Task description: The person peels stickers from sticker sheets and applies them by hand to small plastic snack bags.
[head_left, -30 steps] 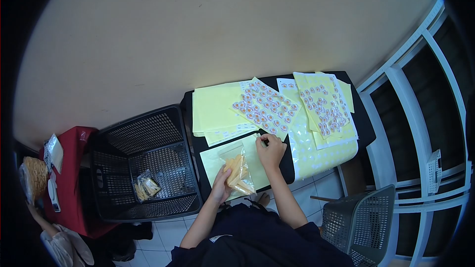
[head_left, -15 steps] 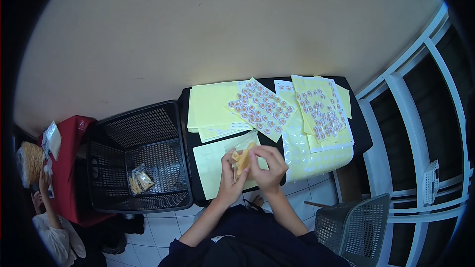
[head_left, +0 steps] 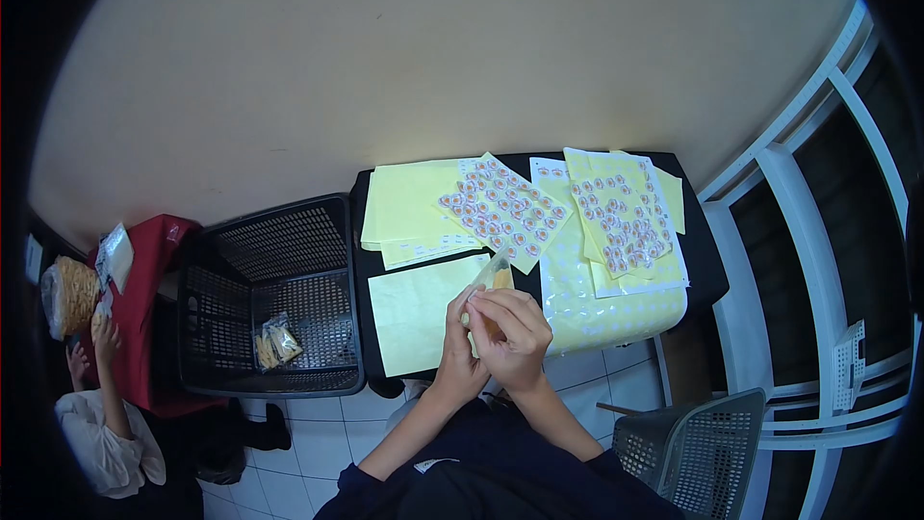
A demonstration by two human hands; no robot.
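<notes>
Between my two hands is a small clear plastic bag of yellowish snack pieces [head_left: 501, 278], its far end pointing up toward the sticker sheets. My left hand [head_left: 458, 342] is closed round the bag's left side. From the right, my right hand [head_left: 516, 335] pinches the bag's near part, fingers bent over it and almost touching the left hand. Most of the bag is hidden behind my fingers. Below the hands lies a plain pale yellow sheet [head_left: 409, 323]. Just beyond them is a yellow sheet of round egg-like stickers [head_left: 505, 212].
Left of the black-covered table stands a black basket [head_left: 271, 390] with a few snack bags [head_left: 278, 343] inside. More sticker sheets [head_left: 626, 221] lie at right. A grey basket [head_left: 717, 453] stands lower right. At far left, another person's hand [head_left: 106, 337] is by a large snack bag [head_left: 72, 299].
My right hand has moved left and closed over the bag, close to my left hand. The snack pieces, plainly visible before, are now mostly covered. The other person's hands have shifted slightly.
</notes>
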